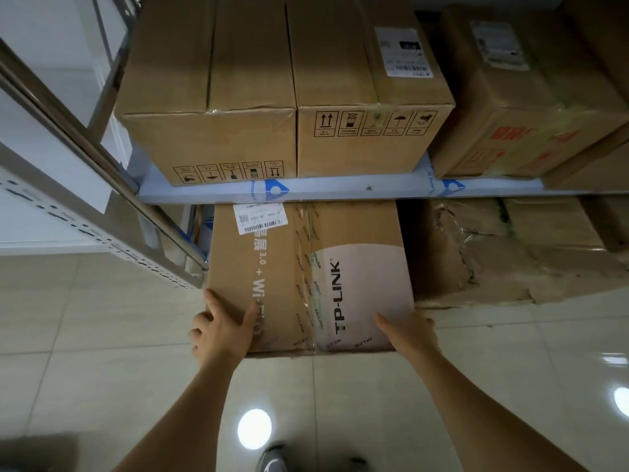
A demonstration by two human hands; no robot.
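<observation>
Gripping TP-LINK carton (306, 267) at near corners with left hand (223, 330) and right hand (408, 330); could slip if pulled unevenly, jamming it under the shelf (340, 189) beyond the hands.

Single head-worn wide-angle view, steeply downward, close before shelf (340, 189) and floor (102, 335).

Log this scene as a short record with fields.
place: tiled floor in front of a shelf
box in hand: TP-LINK box, at floor level, far end under the shelf
left hand: grips its near left corner, thumb on top
right hand: grips its near right corner, thumb on top
on the shelf: cardboard boxes side by side
beside it: crumpled box, to the right
</observation>
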